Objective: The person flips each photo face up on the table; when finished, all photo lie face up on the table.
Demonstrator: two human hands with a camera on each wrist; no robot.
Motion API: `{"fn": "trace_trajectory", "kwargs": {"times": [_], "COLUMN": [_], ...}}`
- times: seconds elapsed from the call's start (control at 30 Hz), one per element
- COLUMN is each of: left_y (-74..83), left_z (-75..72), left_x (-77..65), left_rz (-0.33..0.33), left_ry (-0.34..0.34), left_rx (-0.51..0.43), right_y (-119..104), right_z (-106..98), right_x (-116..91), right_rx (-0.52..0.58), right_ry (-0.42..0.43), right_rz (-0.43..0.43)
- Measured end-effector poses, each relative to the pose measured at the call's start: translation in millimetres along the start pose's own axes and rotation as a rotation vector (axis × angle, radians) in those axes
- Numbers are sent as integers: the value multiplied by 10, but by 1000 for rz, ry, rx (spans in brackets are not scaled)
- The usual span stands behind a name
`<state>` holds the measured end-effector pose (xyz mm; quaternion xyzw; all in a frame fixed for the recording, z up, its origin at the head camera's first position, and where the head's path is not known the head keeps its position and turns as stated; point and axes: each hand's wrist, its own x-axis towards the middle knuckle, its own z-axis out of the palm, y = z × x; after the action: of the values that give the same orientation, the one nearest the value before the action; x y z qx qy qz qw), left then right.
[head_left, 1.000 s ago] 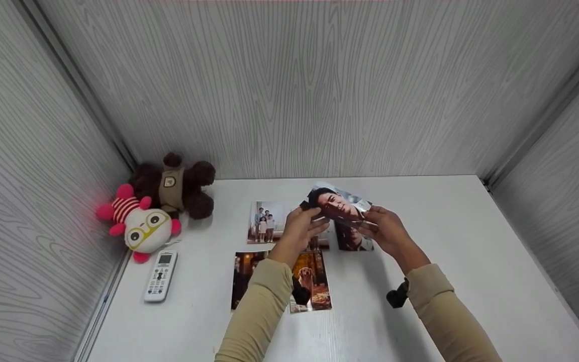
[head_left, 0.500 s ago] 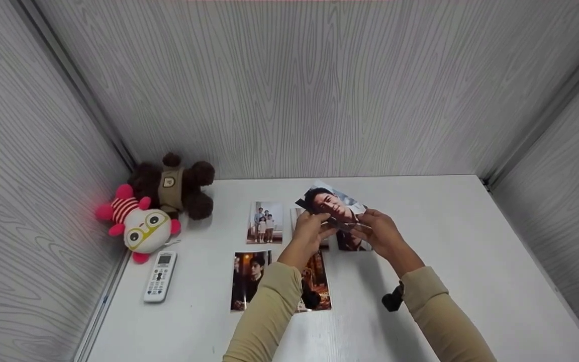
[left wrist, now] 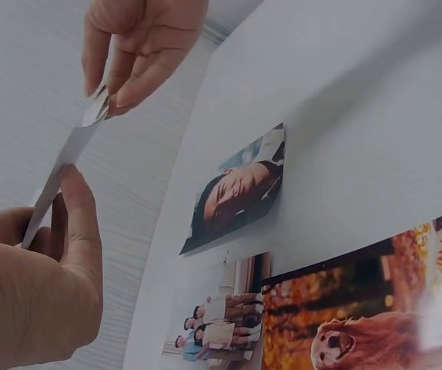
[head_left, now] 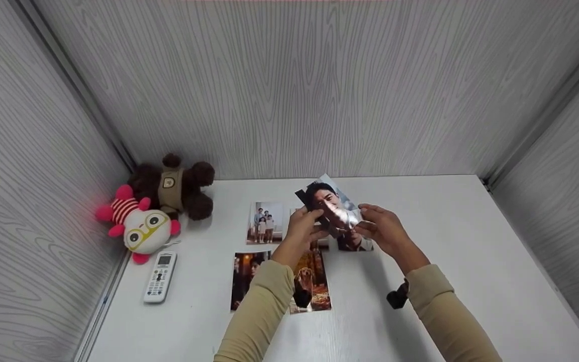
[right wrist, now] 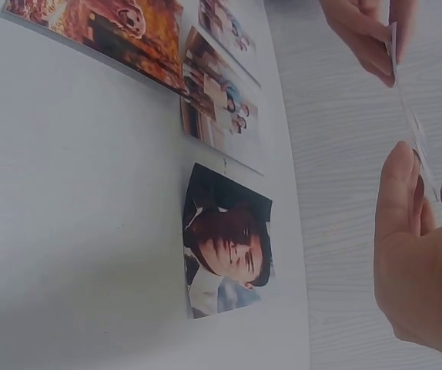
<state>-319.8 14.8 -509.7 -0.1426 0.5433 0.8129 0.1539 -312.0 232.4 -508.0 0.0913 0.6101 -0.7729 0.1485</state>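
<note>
My left hand [head_left: 300, 230] pinches a small stack of glossy photos [head_left: 323, 197] above the table, thumb on the printed face. The top print is a portrait, tilted and catching glare; a dark corner of another sticks out at its left. On the stack's right edge, my right hand [head_left: 386, 229] holds with thumb and fingers. From the side, in the left wrist view, the stack [left wrist: 61, 166] looks thin, its layers slightly fanned at the right-hand end. Below lies a portrait photo [right wrist: 227, 245], its upper part hidden by the stack in the head view.
Flat on the white table [head_left: 470, 261] lie a family photo [head_left: 268, 223], a second family photo [right wrist: 225, 104] partly behind my left hand, a dog photo [head_left: 314, 281] and a dark photo [head_left: 243, 276]. Leftward are a remote [head_left: 161, 276], a pink-and-white plush [head_left: 143, 226] and a brown plush [head_left: 171, 188].
The held stack has turned more upright, and glare now crosses the portrait. My hands came closer together, then moved apart again. The photos on the table have stayed put.
</note>
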Motion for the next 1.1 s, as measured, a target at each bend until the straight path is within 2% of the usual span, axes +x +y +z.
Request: {"fn": "trace_trajectory", "kwargs": {"times": [0.27,0.6,0.8,0.93,1.1], "left_y": [-27,-105,-172,-190,-229], "left_z": [-31,20,28,3,1], "left_x": [-19,-54,-38,-24,-12], "left_rz": [-49,-81,-104,-100,-52], "left_ry": [-36,-79,-120,-128,-84], "left_rx": [77,170,237,202,119], "right_y": [28,48,82,103,144], "right_z": [8,19,-13,-40,-117], "right_x": [13,52,53,40,19], "right_rx": [-180,-221,-223,-202,-199], "right_ry": [39,73,73,65,68], "right_rz": [-2,22,5,9,45]}}
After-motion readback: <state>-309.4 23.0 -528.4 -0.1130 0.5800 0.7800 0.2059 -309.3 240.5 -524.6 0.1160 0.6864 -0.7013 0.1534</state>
